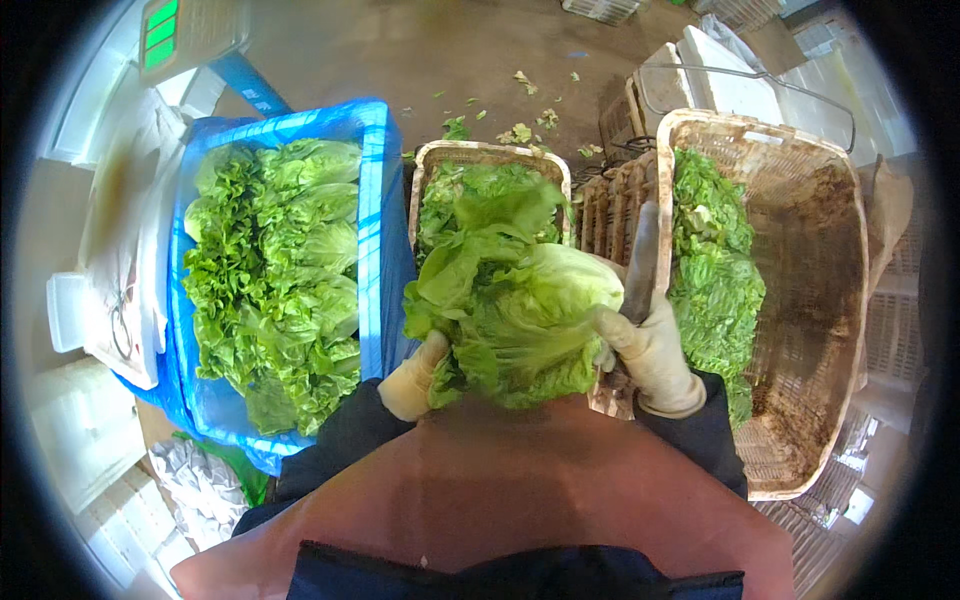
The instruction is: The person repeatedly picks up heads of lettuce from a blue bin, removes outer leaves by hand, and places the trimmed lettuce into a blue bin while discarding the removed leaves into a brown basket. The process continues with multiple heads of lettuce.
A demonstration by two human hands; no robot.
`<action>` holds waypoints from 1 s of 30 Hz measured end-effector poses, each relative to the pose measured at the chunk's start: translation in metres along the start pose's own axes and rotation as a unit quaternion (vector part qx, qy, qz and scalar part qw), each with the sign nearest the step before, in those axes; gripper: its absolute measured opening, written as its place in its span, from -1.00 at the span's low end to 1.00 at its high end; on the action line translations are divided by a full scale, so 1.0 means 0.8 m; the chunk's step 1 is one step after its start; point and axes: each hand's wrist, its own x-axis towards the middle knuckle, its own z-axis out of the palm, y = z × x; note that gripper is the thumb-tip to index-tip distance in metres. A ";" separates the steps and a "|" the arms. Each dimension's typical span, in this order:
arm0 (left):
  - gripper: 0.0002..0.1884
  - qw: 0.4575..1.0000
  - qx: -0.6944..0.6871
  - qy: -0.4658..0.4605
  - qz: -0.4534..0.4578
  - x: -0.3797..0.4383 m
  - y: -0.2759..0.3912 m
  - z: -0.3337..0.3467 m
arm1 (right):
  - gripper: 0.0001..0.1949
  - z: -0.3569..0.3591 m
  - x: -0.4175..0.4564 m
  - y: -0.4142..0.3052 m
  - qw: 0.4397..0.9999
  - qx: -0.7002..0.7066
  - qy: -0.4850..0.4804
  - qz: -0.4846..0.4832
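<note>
A head of green lettuce point(525, 315) is held up before my apron, between both gloved hands. My left hand point(416, 375) grips its leaves at the lower left side. At the lettuce's right, my right hand point(656, 356) is closed on a knife point(641, 262) whose broad blade points up; the thumb presses near the lettuce. Behind the lettuce, a small crate point(491, 148) contains leaves. To the left, a blue-lined crate point(370, 247) is filled with lettuce heads. On the right, a tall soiled basket point(806, 300) has lettuce along its left side.
A scale with a green display point(160, 34) stands at the upper left. Loose leaf scraps point(516, 135) lie on the floor ahead. White foam boards point(727, 79) are beyond the right basket, near a bent metal handle point(851, 124). Silvery plastic point(199, 487) lies at the lower left.
</note>
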 end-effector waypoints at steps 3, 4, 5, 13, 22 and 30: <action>-0.13 0.995 -0.082 0.000 -0.049 -0.008 0.011 -0.007 | -0.16 0.005 -0.009 0.016 0.997 -0.007 -0.057 -0.052; -0.14 0.993 -0.106 -0.022 -0.041 -0.010 0.014 -0.020 | -0.16 0.007 -0.011 0.020 0.993 -0.025 -0.074 -0.086; -0.16 0.990 -0.132 -0.042 -0.037 -0.016 0.015 -0.033 | -0.26 0.007 -0.014 0.012 0.992 -0.072 -0.076 -0.074; -0.09 0.998 0.046 0.026 0.045 -0.069 0.056 -0.020 | -0.23 0.020 0.002 -0.012 0.972 -0.210 -0.061 -0.080; -0.06 0.733 0.539 0.222 0.352 -0.166 0.077 -0.008 | -0.59 0.107 0.017 0.028 0.993 -0.082 -0.081 0.007; -0.29 0.318 0.874 0.294 0.220 -0.283 0.064 -0.032 | -0.46 0.255 0.001 0.057 0.910 -0.189 -0.349 0.118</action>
